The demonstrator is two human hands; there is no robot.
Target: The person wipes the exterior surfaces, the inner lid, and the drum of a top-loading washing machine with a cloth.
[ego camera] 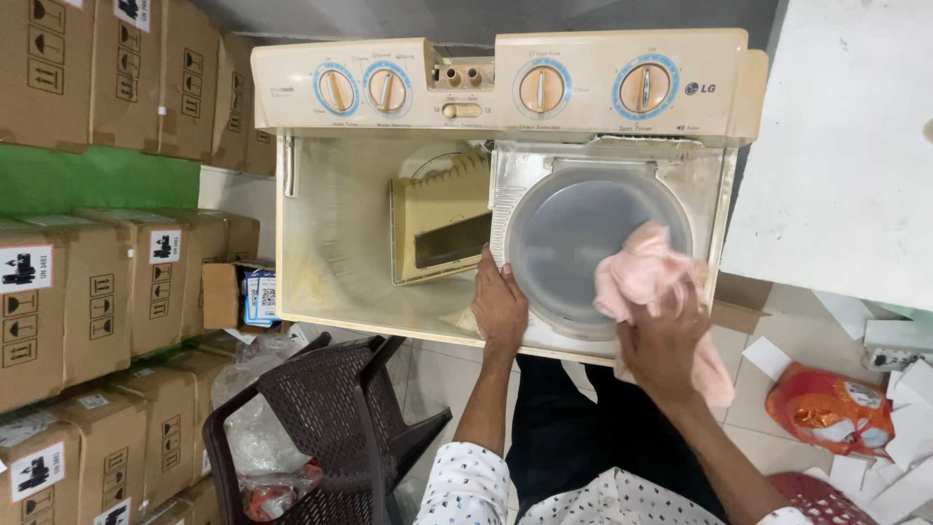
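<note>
Pink cloth (pixel 649 282) lies bunched on the right side of the round grey lid (pixel 583 243) of the washing machine (pixel 505 194), clamped in the right hand (pixel 666 345) at the lid's near-right edge. Left hand (pixel 499 306) presses flat, fingers together, on the lid's left rim beside the open tub. A dark plastic chair (pixel 340 408) crowds the floor to the left, with stacked cardboard boxes (pixel 97 292) beyond.

Stacked brown cardboard boxes (pixel 97 243) are seen along the left of the frame, a green wall strip (pixel 92 180) between them. A dark woven plastic chair (pixel 326 413) is placed lower left. Pale tiled floor (pixel 768 408) is littered with white paper scraps (pixel 899 428) lower right.
</note>
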